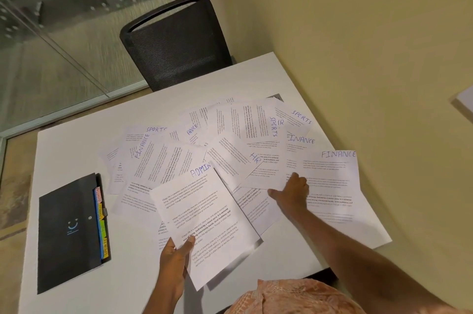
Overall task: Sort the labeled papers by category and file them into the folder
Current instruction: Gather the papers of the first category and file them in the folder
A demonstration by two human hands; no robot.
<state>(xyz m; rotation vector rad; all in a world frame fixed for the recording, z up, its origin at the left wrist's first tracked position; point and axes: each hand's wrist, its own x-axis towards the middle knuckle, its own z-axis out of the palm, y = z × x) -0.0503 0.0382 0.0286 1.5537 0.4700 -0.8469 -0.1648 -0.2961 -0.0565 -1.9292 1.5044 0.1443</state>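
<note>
left hand point(176, 252): fingers pinched on the near edge of the ADMIN sheet point(202, 221), thumb on top, rest underneath. Sheet lifted off the pile, far end free.
right hand point(294, 192): flat, fingers spread, palm down on the loose papers point(230, 150), fingertips at the left edge of a FINANCE sheet point(332, 180). Pressing or sliding; no pinch visible.
paper handling: single sheets, light and floppy; droop if held by one corner. Slick on each other, so a sheet slides out but may drag its neighbours. Creases easily.
where to grip: short edge nearest the fingers, thumb over, fingers under. For buried sheets, slide clear with a flat palm first, then pinch.
folder point(69, 231): black, closed, flat on the table point(76, 144), well left of the left hand's fingers. Coloured tabs along its right edge.
count, labels readable: FINANCE 3 plus a cut-off "ANCE" that is likely a fourth; SPORTS 3; HR 2; ADMIN 1.
count, total sheets: more lie underneath with labels hidden; cannot tell the full number.
count, tabs: roughly four, text too small to confirm.
filed so far: none, judging by the shut folder.
</note>
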